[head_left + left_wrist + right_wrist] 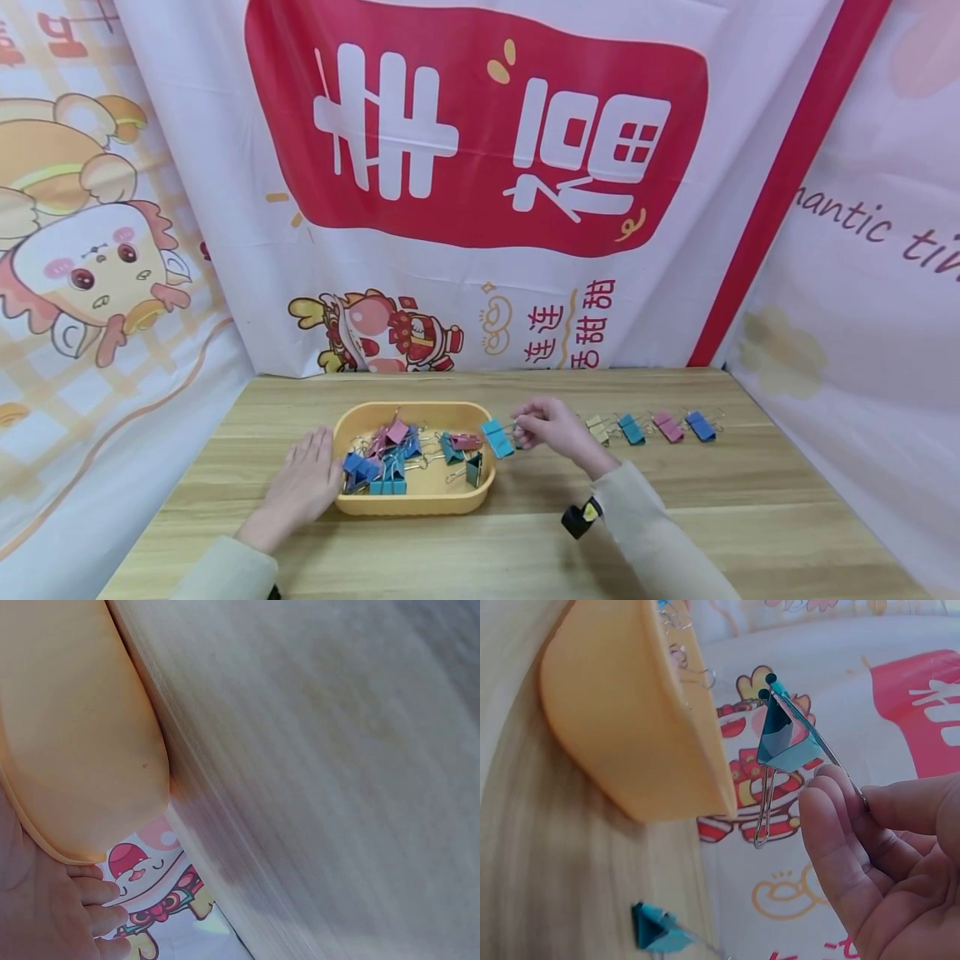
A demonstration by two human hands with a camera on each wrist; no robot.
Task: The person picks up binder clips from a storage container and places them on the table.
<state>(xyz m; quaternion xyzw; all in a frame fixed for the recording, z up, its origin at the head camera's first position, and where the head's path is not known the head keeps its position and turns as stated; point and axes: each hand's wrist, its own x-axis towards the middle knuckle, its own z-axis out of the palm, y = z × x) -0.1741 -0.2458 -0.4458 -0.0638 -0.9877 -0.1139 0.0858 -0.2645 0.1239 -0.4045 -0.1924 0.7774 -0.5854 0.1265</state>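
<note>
My right hand (551,429) pinches a teal binder clip (791,735) by one wire handle, between thumb and fingers. In the head view that clip hangs just off the right end of a yellow tray (412,505). The clip's other wire handle dangles free. My left hand (303,477) lies along the tray's left end, fingers straight, with the palm against the rim in the left wrist view. Inside the tray are several binder clips, among them a blue clip (362,468), a pink clip (467,442) and a dark green clip (474,469).
To the right, a row of clips lies on the wooden table (750,517): a cream clip (597,429), a teal one, a pink clip (668,427) and a blue clip (701,426). Another teal clip (660,930) stands below the right hand. Printed cloth walls enclose the table.
</note>
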